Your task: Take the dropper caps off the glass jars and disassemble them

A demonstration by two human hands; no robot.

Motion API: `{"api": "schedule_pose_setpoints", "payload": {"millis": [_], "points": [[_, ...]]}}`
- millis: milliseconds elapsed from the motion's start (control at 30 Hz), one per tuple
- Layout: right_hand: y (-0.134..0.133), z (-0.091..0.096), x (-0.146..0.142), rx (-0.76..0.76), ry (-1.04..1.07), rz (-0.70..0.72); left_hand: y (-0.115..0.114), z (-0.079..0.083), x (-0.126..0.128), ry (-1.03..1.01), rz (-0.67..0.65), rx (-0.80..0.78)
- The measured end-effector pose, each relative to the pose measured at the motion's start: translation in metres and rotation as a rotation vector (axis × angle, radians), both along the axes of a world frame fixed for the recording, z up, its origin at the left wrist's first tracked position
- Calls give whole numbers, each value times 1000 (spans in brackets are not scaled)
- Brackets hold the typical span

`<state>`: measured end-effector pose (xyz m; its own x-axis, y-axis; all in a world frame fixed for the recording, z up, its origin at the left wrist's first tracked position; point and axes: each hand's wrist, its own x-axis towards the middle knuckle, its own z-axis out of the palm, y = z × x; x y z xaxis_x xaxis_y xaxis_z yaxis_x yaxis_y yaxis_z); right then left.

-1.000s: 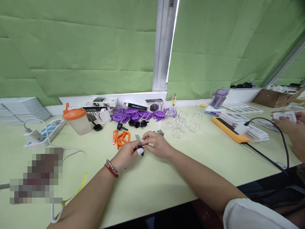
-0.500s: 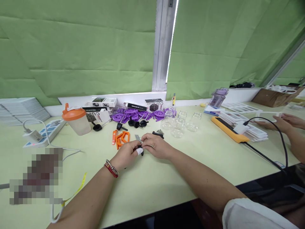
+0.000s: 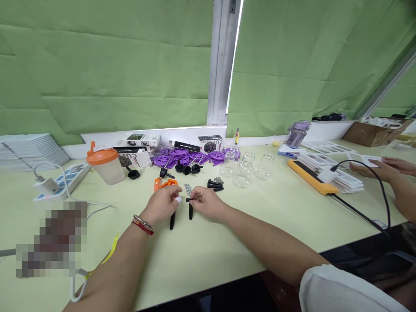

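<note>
My right hand [image 3: 208, 203] pinches a small black plastic handle [image 3: 190, 211] between thumb and fingertips. The handle points down toward me, with a wider head at its top. To the left, my left hand [image 3: 164, 201] has thumb and fingers apart, with nothing visible between them, over the near side of the orange plastic parts [image 3: 158, 183]. White wrap covers its thumb tip. A second black handle [image 3: 172, 221] lies just below that hand, its upper end hidden. Several metal pins [image 3: 187, 189] rest between the hands. Beyond my right hand are black handles [image 3: 215, 185] and small springs [image 3: 219, 179].
Purple plastic parts [image 3: 178, 157], black scoop-like pieces [image 3: 165, 173] and clear bottles [image 3: 242, 177] stand farther back. An orange-lidded cup [image 3: 107, 167] and power strip [image 3: 65, 180] are left. At right are an orange-edged power strip [image 3: 310, 177], white cards [image 3: 346, 181] and another person's hands [image 3: 383, 168].
My hands have parted. The left moved left toward the orange parts, uncovering the lying black handle; the right keeps a black handle. The pins between them show more fully.
</note>
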<state>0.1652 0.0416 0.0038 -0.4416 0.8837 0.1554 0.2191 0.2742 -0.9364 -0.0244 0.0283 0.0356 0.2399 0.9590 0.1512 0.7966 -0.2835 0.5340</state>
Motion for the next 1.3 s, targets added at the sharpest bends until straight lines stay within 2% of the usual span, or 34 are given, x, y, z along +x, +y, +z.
{"api": "schedule_pose_setpoints", "payload": {"millis": [100, 200, 433, 600, 867, 933, 1000, 1067, 1133, 1233, 1300], "points": [[0, -4, -11, -228, -9, -42, 2, 4, -10, 216, 75, -44], [-1, -5, -22, -324, -42, -64, 1, 3, -15, 325, 12, -129], [4, -7, -45, -346, -128, -74, -1, -3, -17, 202, -148, -204], [3, -5, -45, -300, -250, -11, 1, -7, -19, 115, -158, -231], [-7, -8, -42, -376, -59, 129, -2, -4, -19, 142, -169, -206], [-5, -4, -36, -304, -114, 130, -3, -2, -18, 186, -144, -192], [3, 5, -21, -125, -239, 79, -3, 0, -18, 241, -102, -174], [15, 17, 2, 94, -395, -23, -2, 2, -18, 287, -57, -149], [30, 28, 31, 218, -538, -118, -1, 3, -16, 320, -16, -114], [49, 34, 67, 196, -693, -181, 0, 6, -11, 331, 54, -59], [56, 31, 78, 166, -707, -175, -1, 8, -7, 301, 80, -24]]}}
